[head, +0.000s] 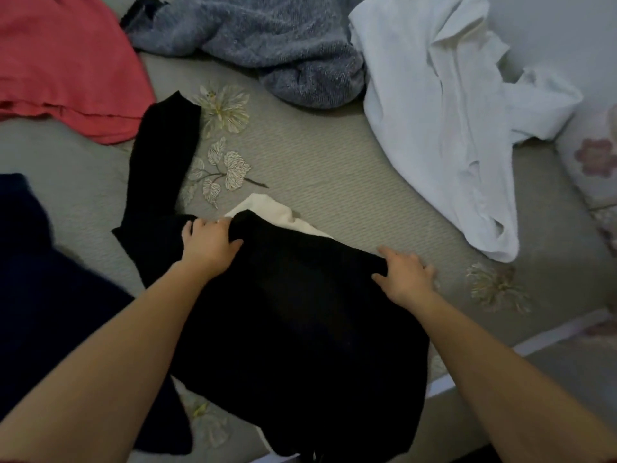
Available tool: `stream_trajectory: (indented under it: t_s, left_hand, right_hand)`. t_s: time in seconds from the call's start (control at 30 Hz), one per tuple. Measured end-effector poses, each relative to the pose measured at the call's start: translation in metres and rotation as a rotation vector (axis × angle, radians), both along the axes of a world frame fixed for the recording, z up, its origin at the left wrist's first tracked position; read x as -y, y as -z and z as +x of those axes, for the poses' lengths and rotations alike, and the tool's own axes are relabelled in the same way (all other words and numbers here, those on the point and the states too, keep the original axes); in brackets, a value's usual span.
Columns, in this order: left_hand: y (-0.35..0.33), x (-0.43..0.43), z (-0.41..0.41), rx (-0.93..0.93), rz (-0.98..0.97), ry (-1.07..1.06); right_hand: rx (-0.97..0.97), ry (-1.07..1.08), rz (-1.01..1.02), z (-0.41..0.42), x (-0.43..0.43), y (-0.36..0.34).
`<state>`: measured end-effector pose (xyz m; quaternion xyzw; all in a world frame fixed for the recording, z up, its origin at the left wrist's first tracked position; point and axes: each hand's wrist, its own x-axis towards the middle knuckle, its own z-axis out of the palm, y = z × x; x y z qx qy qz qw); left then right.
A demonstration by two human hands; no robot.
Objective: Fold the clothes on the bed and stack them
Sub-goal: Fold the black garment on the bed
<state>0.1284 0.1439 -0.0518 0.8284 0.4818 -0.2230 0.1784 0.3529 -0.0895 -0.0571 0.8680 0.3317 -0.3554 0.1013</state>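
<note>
A black garment lies spread on the bed in front of me, one long sleeve stretching up to the left. My left hand grips its far edge, fingers curled over the fold. My right hand holds the garment's right far corner, thumb on the cloth and fingers on the bedspread. A folded white piece peeks out from under the black garment's far edge.
A coral-red garment lies at the far left, a grey fuzzy sweater at the back, a crumpled white shirt at the right. A dark navy garment sits at the near left. The bed's edge runs along the lower right.
</note>
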Motion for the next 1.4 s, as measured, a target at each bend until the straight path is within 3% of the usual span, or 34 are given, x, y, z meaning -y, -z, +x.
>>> stream_trajectory:
  t_s: [0.13,0.33,0.47,0.57,0.8,0.93,1.03,1.13,1.23,1.3,1.4]
  left_hand:
    - [-0.03,0.008,-0.014,0.243,-0.006,-0.142]
    - [-0.11,-0.007,-0.023,0.49,0.313,-0.309]
    - [-0.184,-0.041,-0.03,0.79,0.25,-0.393]
    - [-0.251,-0.066,-0.034,0.883,0.425,-0.357]
    - [-0.396,-0.059,-0.043,1.38,0.606,-0.394]
    - [-0.431,-0.042,-0.059,1.543,0.767,-0.274]
    - [-0.421,-0.017,-0.085,1.523,0.852,-0.154]
    - [-0.377,0.011,-0.121,1.362,0.91,-0.059]
    - [-0.313,0.037,-0.159,1.121,0.788,0.031]
    - [-0.27,0.058,-0.183,0.946,0.649,0.081]
    - [-0.211,0.096,-0.216,0.736,0.445,0.172]
  right_hand:
    - [0.037,0.005,0.096,-0.001,0.002,-0.024]
    - [0.234,0.005,0.339,0.015,-0.018,-0.101]
    - [0.32,-0.054,0.576,0.026,-0.059,-0.174]
    - [0.458,-0.086,0.797,0.032,-0.09,-0.241]
    - [0.648,-0.002,1.287,0.028,-0.119,-0.381]
    - [0.643,0.028,1.506,0.019,-0.103,-0.419]
    - [0.636,-0.088,1.578,0.016,-0.077,-0.417]
    - [0.663,-0.358,1.503,0.013,-0.049,-0.392]
    - [0.564,-0.592,1.262,0.006,-0.025,-0.349]
    - [0.487,-0.662,1.03,-0.003,-0.01,-0.316]
    - [0.414,-0.807,0.53,-0.027,0.015,-0.263]
